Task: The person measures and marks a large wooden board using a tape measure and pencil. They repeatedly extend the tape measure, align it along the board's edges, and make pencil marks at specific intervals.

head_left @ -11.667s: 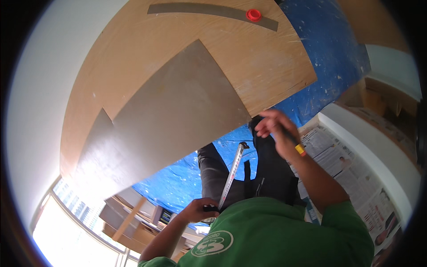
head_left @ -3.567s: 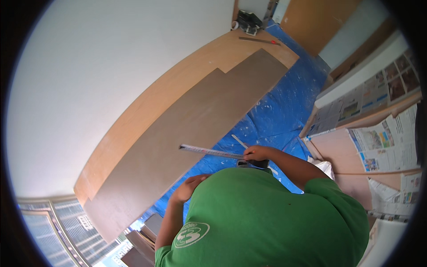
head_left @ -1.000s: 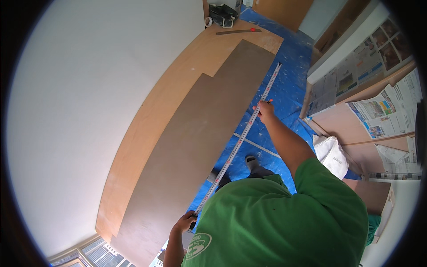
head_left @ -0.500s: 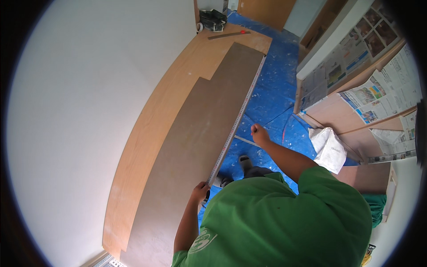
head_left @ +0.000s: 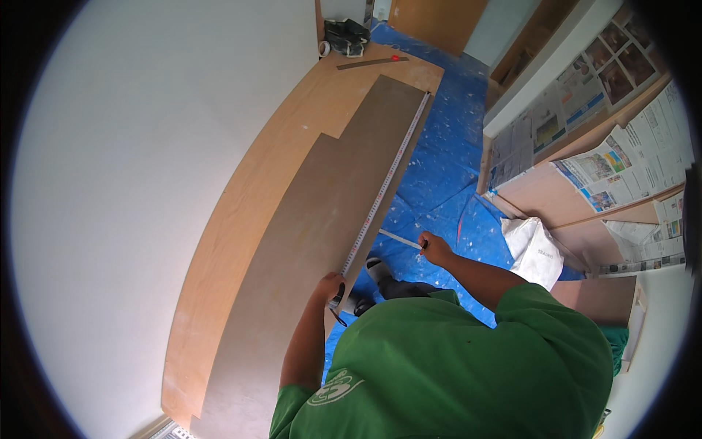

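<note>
Gripping tape measure: left hand, closed | right hand: curled around small dark object

Left hand clenched, right hand seemingly curled

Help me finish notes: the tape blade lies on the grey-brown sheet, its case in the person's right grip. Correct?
Not quite: the head view shows the case in the left grip; the tape blade does lie on the grey-brown sheet.
</note>
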Available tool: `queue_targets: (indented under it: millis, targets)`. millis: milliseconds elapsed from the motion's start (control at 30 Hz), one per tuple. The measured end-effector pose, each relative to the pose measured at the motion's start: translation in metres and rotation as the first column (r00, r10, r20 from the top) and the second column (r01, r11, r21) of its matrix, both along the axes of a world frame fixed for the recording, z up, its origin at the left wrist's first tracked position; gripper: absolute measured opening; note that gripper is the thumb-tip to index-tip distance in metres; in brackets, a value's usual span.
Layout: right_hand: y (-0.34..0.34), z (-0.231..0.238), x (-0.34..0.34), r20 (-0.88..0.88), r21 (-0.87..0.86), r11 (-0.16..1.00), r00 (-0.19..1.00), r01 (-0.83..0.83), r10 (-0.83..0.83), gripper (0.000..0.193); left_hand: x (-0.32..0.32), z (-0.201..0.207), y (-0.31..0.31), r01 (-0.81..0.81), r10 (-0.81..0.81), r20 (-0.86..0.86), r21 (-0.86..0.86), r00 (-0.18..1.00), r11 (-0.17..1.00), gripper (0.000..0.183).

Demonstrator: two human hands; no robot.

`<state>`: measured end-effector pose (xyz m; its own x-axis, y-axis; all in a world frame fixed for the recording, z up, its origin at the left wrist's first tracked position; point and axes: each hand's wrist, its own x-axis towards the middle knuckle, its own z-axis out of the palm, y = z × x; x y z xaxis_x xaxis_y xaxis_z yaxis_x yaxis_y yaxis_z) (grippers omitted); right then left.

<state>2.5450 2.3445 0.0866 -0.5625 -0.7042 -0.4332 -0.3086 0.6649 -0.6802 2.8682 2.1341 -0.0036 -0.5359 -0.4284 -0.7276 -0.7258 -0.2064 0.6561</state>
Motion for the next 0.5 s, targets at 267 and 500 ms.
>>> queue_targets:
  millis: [267, 500]
  targets:
    - [-0.029, -0.012, -0.044, 0.021, -0.019, 0.996, 0.996, -0.086, 0.086, 0.003, 0.000, 0.001, -0.002, 0.006, -0.006, 0.024, -0.015, 1.000, 1.000, 0.041]
    - [-0.068, -0.017, -0.054, 0.000, -0.169, 0.981, 0.995, -0.095, 0.097, 0.024, 0.004, 0.009, 0.013, -0.075, 0.070, 0.085, 0.057, 0.994, 0.996, 0.034]
